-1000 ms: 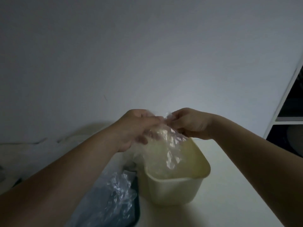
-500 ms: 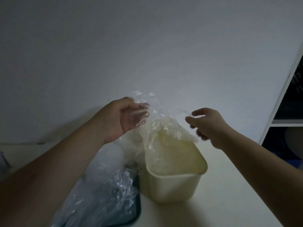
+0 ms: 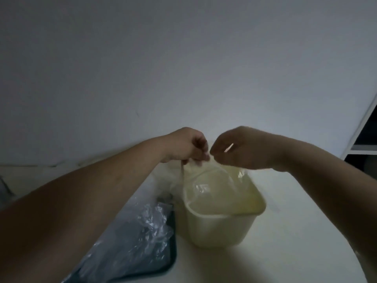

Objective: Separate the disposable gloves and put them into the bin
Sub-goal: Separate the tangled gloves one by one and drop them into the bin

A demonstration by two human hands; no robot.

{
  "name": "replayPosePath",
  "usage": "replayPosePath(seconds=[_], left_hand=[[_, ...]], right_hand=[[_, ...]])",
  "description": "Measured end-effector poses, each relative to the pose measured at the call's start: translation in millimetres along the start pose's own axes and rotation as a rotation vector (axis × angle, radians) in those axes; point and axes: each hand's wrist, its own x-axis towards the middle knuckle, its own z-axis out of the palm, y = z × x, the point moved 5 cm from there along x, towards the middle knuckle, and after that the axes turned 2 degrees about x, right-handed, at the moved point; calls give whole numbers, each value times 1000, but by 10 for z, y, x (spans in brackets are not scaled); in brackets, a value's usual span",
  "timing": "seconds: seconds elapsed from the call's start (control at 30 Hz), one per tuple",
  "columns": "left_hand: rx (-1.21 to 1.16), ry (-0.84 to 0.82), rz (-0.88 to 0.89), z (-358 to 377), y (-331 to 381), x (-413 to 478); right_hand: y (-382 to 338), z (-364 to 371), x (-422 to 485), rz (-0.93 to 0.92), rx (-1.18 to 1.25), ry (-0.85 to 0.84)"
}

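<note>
Both hands pinching a clear glove over the bin

Nearest, a crinkly pile of clear gloves (image 3: 142, 231) sits on a dark tray (image 3: 172, 260), partly hidden under the left forearm and cut off at the bottom edge. Just beside it on the pale surface (image 3: 285, 252) stands the cream bin (image 3: 220, 229); the film inside is too see-through in this dim light to count. Above its far rim the left hand (image 3: 185, 146) and right hand (image 3: 242, 148) nearly touch, each grip curled tight on the top edge of a glove (image 3: 212, 176) that hangs into the bin. It looks like one glove, maybe two stuck together. Behind is a plain wall (image 3: 183, 58), with a shelf (image 3: 365, 135) cut off at right.
</note>
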Motion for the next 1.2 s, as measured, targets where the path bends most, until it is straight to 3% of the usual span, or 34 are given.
replayPosePath(seconds=[0.07, 0.2, 0.33, 0.53, 0.63, 0.77, 0.87, 0.93, 0.97, 1.1, 1.2], left_hand=[[118, 35, 3, 63, -42, 103], [325, 121, 59, 101, -16, 169], [269, 313, 72, -88, 4, 6], [163, 309, 68, -309, -73, -545], [185, 273, 48, -351, -99, -787], [274, 345, 93, -378, -108, -1142], [403, 44, 38, -136, -190, -1350], [570, -188, 5, 105, -310, -1468], [638, -217, 9, 184, -391, -1485], [904, -203, -24, 371, -720, -1539], [787, -24, -1, 199, -685, -1598]], right_hand=[[33, 286, 32, 73, -256, -227], [91, 745, 246, 102, -347, -378], [164, 1071, 513, 150, -423, -454], [348, 1434, 759, 245, -554, -644], [253, 1255, 743, 249, -546, -508], [-7, 872, 651, 210, -438, -319], [-207, 664, 427, 218, -575, -301], [-453, 591, 283, 144, -650, -184], [-570, 587, 237, 100, -620, -110], [-962, 762, 160, -115, -402, 82], [-1061, 996, 138, -199, -249, 34]])
